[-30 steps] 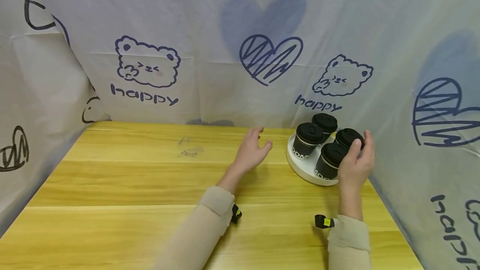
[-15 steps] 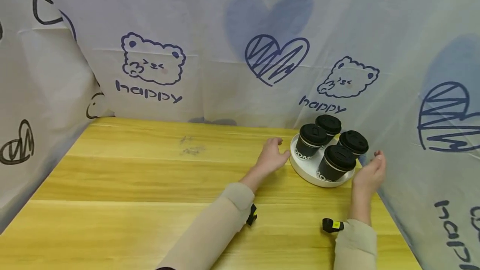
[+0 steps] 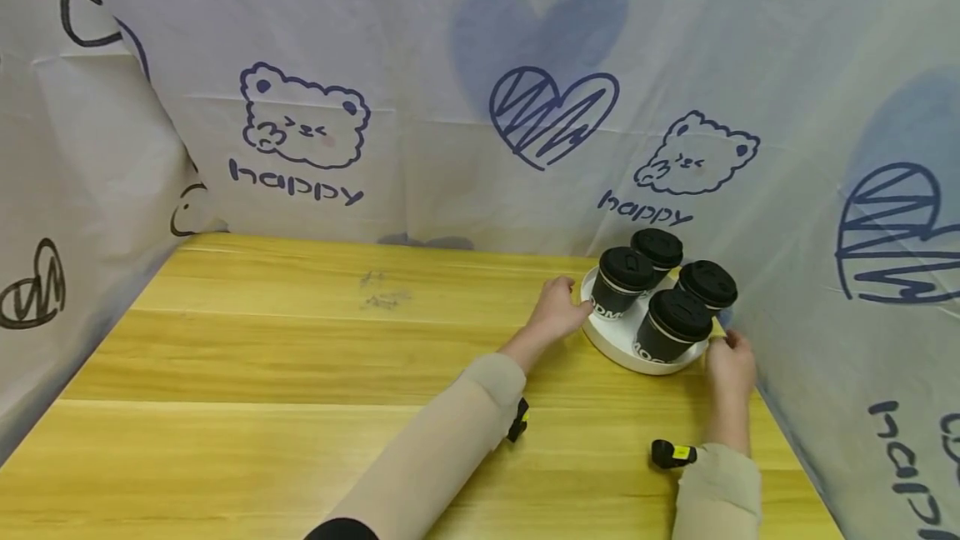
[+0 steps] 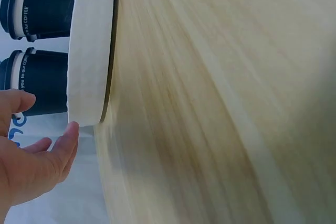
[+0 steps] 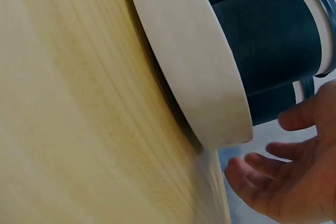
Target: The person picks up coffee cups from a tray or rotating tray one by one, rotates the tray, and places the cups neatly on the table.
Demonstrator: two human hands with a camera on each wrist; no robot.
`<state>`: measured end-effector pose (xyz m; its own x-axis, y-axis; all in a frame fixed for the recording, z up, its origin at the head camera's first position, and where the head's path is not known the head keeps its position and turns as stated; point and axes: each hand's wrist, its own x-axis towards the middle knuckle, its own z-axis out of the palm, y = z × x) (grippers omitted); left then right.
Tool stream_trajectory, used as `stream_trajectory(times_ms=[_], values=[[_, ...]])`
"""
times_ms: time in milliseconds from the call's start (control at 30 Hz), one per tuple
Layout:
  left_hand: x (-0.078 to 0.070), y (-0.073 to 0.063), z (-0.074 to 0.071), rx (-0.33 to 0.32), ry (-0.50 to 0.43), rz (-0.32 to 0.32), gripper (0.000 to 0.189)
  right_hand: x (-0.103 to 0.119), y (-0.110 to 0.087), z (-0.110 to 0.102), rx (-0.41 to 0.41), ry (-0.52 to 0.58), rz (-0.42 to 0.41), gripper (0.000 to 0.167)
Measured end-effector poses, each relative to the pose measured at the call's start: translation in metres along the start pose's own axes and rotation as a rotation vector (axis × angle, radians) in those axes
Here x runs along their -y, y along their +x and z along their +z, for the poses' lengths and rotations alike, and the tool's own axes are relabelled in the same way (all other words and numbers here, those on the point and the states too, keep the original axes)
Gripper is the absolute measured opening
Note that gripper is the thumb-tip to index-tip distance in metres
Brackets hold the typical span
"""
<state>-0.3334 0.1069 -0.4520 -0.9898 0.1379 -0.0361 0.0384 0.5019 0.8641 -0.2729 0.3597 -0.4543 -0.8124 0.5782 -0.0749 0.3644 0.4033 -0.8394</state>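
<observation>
Several black paper cups with black lids, including the front cup (image 3: 670,332), stand upright on a round white tray (image 3: 618,350) at the table's back right. My left hand (image 3: 557,309) is at the tray's left side. In the left wrist view its thumb (image 4: 20,100) is in front of a cup and a fingertip meets the tray's edge. My right hand (image 3: 731,363) is beside the tray's right side. In the right wrist view its loosely bent fingers (image 5: 252,179) are just off the tray's wall, with the thumb near a cup.
The yellow wooden table (image 3: 285,373) extends to the left and front. White cloth (image 3: 420,165) with hearts and bears hangs behind it, and another cloth side (image 3: 810,340) comes close on the right.
My left hand has moved right to the tray's edge. My right hand has come down from the right-hand cups to the tray's right side. The tray and cups stay where they were.
</observation>
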Motion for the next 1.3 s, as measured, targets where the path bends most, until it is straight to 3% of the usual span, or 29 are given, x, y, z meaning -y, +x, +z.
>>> stream_trajectory(times_ms=[300, 667, 833, 1300], values=[[0.001, 0.005, 0.009, 0.048, 0.101, 0.057, 0.052, -0.011, 0.002, 0.007, 0.056, -0.117, -0.053, 0.055], [0.003, 0.007, 0.021, 0.028, 0.092, 0.072, 0.036, -0.017, 0.002, 0.009, 0.065, -0.159, -0.056, 0.056], [0.003, 0.007, 0.022, 0.01, 0.049, 0.039, 0.021, -0.016, 0.001, 0.011, 0.051, -0.167, -0.048, 0.055], [0.003, 0.007, 0.02, -0.018, -0.008, -0.018, 0.016, -0.015, -0.001, 0.016, 0.004, -0.169, -0.06, 0.053]])
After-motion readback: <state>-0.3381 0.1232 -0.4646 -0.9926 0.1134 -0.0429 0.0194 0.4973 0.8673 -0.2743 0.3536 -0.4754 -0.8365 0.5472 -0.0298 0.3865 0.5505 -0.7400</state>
